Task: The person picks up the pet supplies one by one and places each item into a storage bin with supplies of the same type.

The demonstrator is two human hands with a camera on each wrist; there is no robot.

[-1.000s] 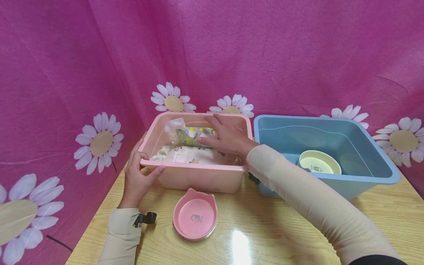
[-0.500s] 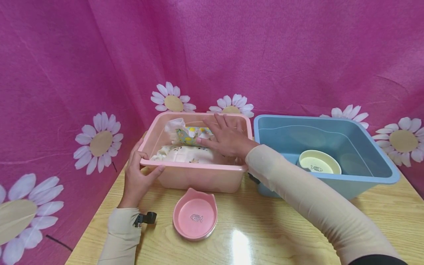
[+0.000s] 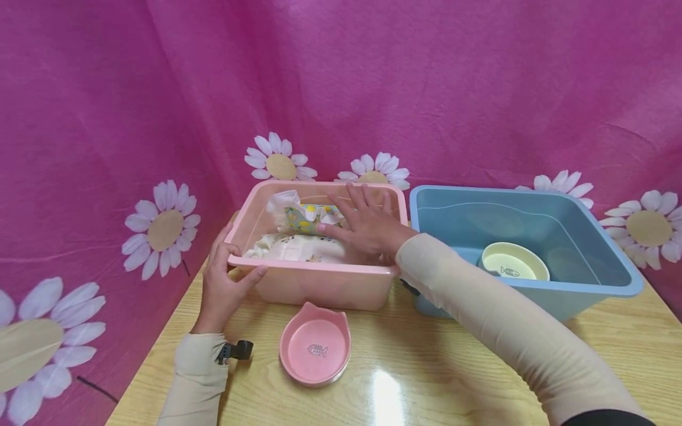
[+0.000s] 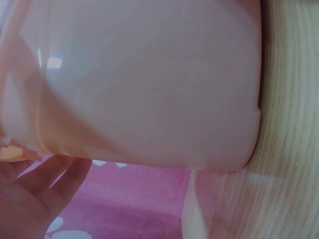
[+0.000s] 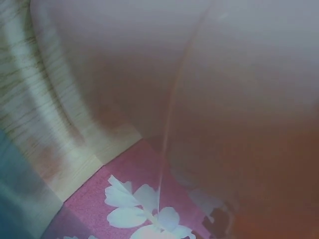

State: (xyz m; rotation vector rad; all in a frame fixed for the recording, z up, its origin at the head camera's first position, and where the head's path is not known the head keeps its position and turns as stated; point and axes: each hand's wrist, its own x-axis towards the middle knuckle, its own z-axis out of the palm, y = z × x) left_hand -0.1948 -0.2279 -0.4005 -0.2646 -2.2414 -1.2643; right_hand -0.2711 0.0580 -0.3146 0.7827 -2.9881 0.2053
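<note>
My left hand (image 3: 224, 290) grips the rim of a pink plastic bin (image 3: 319, 287) at its front left corner. In the left wrist view, the fingers (image 4: 65, 184) reach along the bin's side wall. Inside the bin lies a white cloth bundle with small prints (image 3: 306, 249). Behind it is a soft lemon-patterned pack (image 3: 306, 220) with a white frilly end. My right hand (image 3: 367, 228) lies over the right part of these things, fingers straight and spread, and hides some of them. Its thumb tip is right at the lemon-patterned pack. The right wrist view shows mostly the bin's blurred wall.
A pink cat-eared bowl (image 3: 315, 349) with a fishbone print sits on the wooden table (image 3: 426, 378) before the bin. To the right stands a blue bin (image 3: 613, 289) holding a cream fishbone bowl (image 3: 517, 259). A magenta flowered cloth (image 3: 341, 89) hangs behind.
My right hand has dipped slightly into the pink bin, and its fingers have spread wider over the contents. My left hand has kept its grip on the rim.
</note>
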